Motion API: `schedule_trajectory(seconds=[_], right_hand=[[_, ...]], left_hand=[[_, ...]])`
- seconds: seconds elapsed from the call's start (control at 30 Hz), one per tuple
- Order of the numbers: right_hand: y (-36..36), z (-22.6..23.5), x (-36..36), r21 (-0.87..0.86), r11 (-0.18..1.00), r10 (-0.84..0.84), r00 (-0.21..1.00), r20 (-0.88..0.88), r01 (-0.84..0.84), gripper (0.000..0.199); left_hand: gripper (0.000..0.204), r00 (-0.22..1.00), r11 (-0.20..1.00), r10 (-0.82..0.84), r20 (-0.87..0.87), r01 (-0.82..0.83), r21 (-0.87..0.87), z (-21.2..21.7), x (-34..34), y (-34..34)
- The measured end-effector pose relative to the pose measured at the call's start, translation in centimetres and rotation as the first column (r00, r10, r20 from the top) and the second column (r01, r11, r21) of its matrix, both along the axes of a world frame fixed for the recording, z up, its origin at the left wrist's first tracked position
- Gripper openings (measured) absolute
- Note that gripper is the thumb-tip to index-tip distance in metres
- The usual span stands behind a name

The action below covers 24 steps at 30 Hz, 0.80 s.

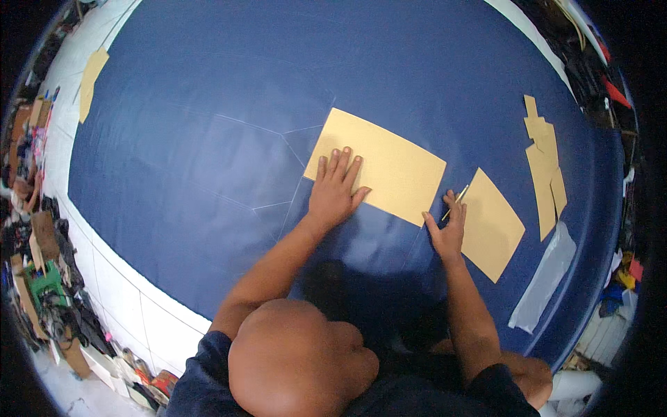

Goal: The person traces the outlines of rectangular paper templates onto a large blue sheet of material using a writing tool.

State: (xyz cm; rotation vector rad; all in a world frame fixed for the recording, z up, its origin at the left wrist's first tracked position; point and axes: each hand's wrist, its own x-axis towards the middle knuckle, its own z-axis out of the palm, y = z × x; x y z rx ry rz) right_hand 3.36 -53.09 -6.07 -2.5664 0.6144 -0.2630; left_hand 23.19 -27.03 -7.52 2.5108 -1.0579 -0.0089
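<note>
A large tan cardboard pattern piece (389, 163) lies on a spread of dark blue sheet material (194, 139). My left hand (335, 189) rests flat on the piece's left part, fingers spread. At the piece's lower right corner, my right hand (448, 233) holds a slim, pale pen-like marker (456, 201) between its fingers, its thumb touching or very near the card edge. Thin light lines (281, 133) are drawn on the blue material left of the piece and run up to its edge. A second tan cardboard piece (495, 226) lies just right of my right hand.
Farther right are several narrow cardboard pieces (542, 163) and a strip of greyish plastic (545, 278). Another card scrap (92, 83) sits at the far left edge. White floor tiles (139, 306) border the blue material. Piled boxes and clutter (45, 285) line the left side.
</note>
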Motion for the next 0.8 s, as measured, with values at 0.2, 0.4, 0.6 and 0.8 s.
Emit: schedule_trajectory(seconds=[0.2, 0.4, 0.6, 0.8], right_hand=[[0.05, -0.08, 0.2, -0.011, 1.0, 0.024, 1.0, 0.018, -0.024, 0.067], [-0.11, -0.25, 0.08, -0.031, 0.999, 0.03, 0.999, 0.034, -0.029, 0.067], [0.2, 0.08, 0.19, -0.034, 0.999, 0.017, 1.0, 0.012, -0.016, 0.067], [0.09, -0.02, 0.11, -0.008, 1.0, 0.017, 0.999, 0.045, -0.016, 0.067]], left_hand=[[0.072, 1.0, 1.0, 0.012, -0.012, -0.013, -0.027, 0.05, -0.17, 0.33], [0.072, 1.0, 1.0, 0.021, -0.013, -0.021, -0.02, -0.09, -0.21, 0.14], [0.072, 0.999, 1.0, 0.016, -0.029, -0.016, 0.0, -0.03, -0.27, 0.19], [0.073, 0.999, 1.0, 0.02, -0.043, -0.02, -0.002, -0.09, -0.24, 0.15]])
